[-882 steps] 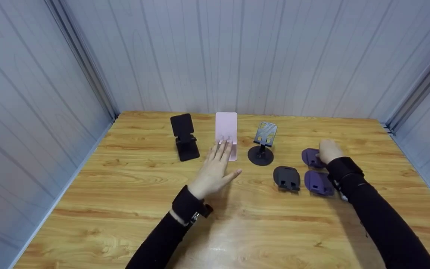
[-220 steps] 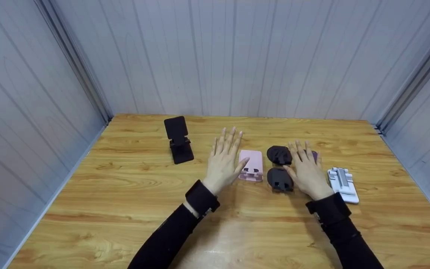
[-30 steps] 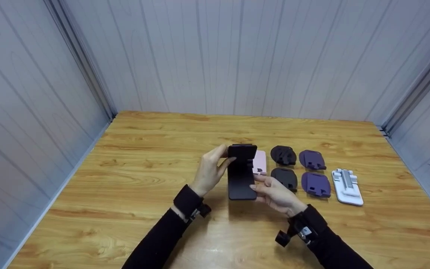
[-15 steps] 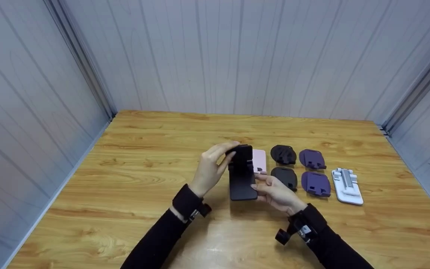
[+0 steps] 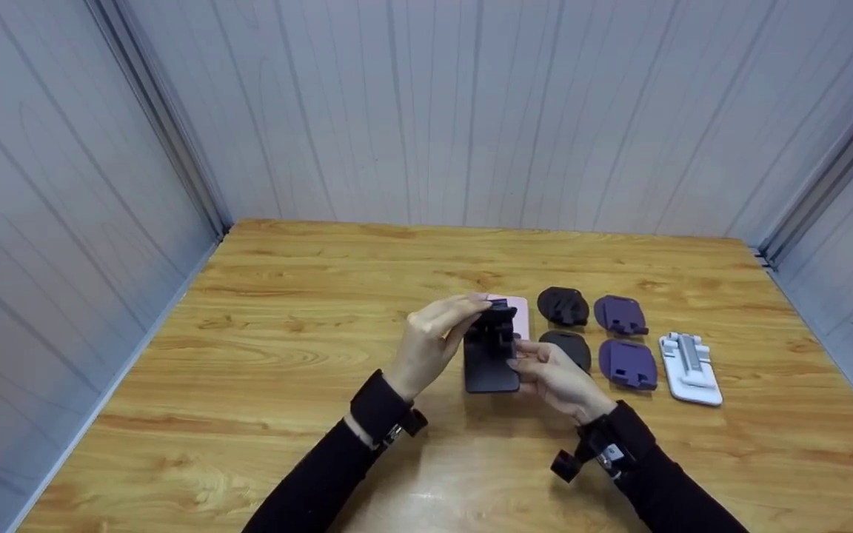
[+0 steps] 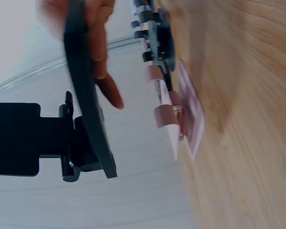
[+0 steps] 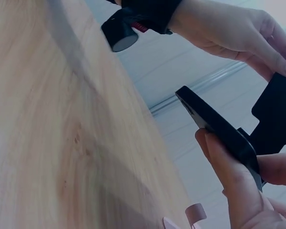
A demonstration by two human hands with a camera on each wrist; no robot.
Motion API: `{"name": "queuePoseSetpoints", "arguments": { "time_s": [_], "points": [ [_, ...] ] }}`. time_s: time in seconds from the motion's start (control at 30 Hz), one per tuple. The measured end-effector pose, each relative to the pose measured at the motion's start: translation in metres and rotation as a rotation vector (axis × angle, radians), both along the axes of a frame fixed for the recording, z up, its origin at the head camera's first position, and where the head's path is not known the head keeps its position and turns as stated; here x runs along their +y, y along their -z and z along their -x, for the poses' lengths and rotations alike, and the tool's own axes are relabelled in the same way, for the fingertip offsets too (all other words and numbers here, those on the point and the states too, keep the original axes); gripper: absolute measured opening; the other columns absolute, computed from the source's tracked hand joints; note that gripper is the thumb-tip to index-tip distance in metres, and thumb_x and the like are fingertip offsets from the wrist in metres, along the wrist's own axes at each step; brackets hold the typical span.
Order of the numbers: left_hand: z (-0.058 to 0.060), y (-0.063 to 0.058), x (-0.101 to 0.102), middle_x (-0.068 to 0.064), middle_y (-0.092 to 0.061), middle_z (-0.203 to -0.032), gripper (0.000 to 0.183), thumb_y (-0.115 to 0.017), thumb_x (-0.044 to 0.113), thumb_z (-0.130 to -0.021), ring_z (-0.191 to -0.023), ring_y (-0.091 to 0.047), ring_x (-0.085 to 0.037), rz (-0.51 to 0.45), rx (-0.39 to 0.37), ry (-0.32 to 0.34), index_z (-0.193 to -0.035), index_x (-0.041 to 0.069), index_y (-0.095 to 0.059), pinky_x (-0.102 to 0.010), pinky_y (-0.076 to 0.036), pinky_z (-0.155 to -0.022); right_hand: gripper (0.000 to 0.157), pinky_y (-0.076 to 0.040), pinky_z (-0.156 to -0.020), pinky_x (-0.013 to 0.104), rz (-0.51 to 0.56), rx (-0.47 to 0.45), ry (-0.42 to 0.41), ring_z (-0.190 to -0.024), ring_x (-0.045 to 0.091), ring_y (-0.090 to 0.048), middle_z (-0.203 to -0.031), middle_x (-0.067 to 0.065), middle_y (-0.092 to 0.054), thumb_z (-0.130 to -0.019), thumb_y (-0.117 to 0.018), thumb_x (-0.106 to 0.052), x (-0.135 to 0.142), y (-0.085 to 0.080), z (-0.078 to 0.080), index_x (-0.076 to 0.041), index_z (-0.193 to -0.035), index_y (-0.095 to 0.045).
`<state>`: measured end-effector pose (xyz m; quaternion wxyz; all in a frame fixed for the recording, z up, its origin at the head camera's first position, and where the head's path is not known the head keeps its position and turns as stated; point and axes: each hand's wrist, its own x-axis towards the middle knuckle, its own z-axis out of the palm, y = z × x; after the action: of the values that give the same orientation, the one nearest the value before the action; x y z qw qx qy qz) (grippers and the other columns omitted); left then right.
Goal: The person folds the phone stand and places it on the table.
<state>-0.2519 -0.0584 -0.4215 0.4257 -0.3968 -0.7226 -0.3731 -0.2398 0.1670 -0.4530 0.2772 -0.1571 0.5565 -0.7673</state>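
A black phone stand (image 5: 492, 374) is held up between both hands above the middle of the table. My left hand (image 5: 430, 337) pinches its upper plate, fingers on top. My right hand (image 5: 556, 377) pinches the right edge of its flat base between thumb and fingers. In the left wrist view the base (image 6: 86, 90) is seen edge-on, with the plate (image 6: 14, 138) standing out from it on a hinged neck. The right wrist view shows the left fingers at the plate's edge (image 7: 279, 109). Partly hidden behind the black stand lies a folded pink phone stand (image 5: 521, 314).
Two dark folded stands (image 5: 563, 306) lie right of the pink one. Beside them are two purple folded stands (image 5: 628, 364), then a white folded stand (image 5: 691, 370). Pale panels (image 5: 426, 111) wall the wooden table (image 5: 286, 296) at the back and sides.
The pink and round-based grey stands, earlier unfolded, are now folded in the group. The black stand left its far-left spot for both hands. Over the last second its upper plate tilted and it shifted right.
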Motion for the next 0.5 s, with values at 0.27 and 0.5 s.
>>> {"name": "queuePoseSetpoints", "arguments": {
  "time_s": [0.27,0.5],
  "points": [
    [-0.005,0.012,0.016,-0.012,-0.072,-0.118,0.023,-0.068,-0.004,-0.088,-0.113,-0.068,-0.023,0.187,0.053,0.066,-0.109,0.004,-0.074,-0.021,-0.047,-0.105,0.055,-0.054,-0.072,0.013,0.031,-0.058,0.105,-0.088,0.003,-0.068,-0.108,-0.001,-0.072,-0.103,-0.036,0.002,0.01,-0.014,0.003,0.017,-0.15,-0.01],
    [-0.004,0.021,0.02,-0.013,-0.07,-0.123,0.023,-0.069,0.002,-0.09,-0.119,-0.065,-0.025,0.218,0.029,0.125,-0.112,0.003,-0.073,-0.024,-0.045,-0.108,0.045,-0.056,-0.085,0.018,0.077,-0.052,0.105,-0.101,0.009,-0.07,-0.115,0.0,-0.071,-0.105,-0.04,-0.002,0.019,-0.022,0.005,0.007,-0.147,-0.029]
  ]
}}
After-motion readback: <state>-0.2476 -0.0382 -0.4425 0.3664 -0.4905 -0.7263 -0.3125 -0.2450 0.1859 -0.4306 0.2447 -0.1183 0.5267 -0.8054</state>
